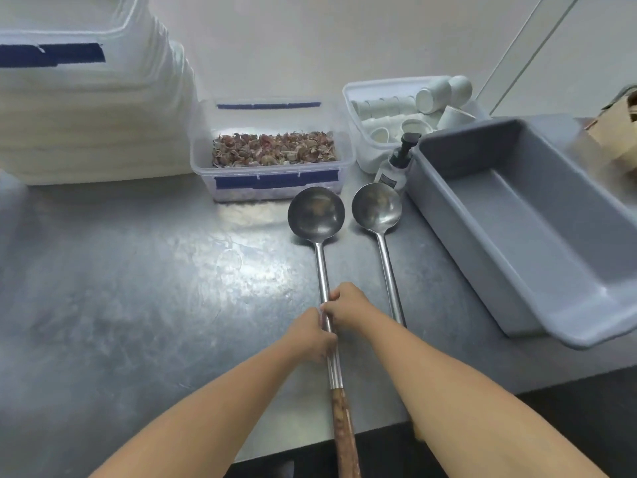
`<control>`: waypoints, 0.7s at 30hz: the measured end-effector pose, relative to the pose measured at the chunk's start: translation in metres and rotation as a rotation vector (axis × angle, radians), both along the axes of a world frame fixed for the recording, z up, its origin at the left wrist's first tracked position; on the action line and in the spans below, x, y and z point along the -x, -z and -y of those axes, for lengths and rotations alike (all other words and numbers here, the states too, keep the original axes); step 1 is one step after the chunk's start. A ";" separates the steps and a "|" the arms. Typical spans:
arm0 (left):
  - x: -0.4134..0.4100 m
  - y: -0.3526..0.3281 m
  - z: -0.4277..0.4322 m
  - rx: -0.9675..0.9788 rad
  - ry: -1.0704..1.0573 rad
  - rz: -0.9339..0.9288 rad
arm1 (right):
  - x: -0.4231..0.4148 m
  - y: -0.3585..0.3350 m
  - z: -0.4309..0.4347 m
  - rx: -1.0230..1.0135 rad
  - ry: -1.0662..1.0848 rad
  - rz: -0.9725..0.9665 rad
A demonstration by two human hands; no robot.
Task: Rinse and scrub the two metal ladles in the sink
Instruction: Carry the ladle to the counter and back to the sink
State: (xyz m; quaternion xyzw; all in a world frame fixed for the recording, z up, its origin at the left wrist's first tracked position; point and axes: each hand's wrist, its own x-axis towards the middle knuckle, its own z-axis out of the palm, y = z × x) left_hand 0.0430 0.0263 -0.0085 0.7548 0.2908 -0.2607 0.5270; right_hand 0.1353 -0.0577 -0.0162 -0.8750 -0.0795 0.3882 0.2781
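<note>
Grip: left hand [312,334], right hand [348,307] wrapped round long wooden-handled steel ladle [316,211] | two-handed for balance, probably | twin steel ladle [376,205] parked alongside

Bare left forearm [206,415], bare right forearm [458,391] (both slim, smooth); left hand [312,336], right hand [348,307], likewise bare

A scuffed steel counter [120,288] fills most of the view, backed by a plain pale wall [275,39]. Overhead light leaves a bright patch [241,215] on the metal. Past the counter's near edge lies a dark area [603,408], perhaps the floor
</note>
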 end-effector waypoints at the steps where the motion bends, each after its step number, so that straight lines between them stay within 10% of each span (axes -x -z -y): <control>1: 0.001 -0.004 0.000 0.044 -0.018 0.008 | 0.000 -0.003 0.003 -0.029 0.019 -0.018; 21: -0.033 -0.154 0.201 0.293 0.728 0.309 | 0.061 -0.162 0.275 -0.379 0.926 0.316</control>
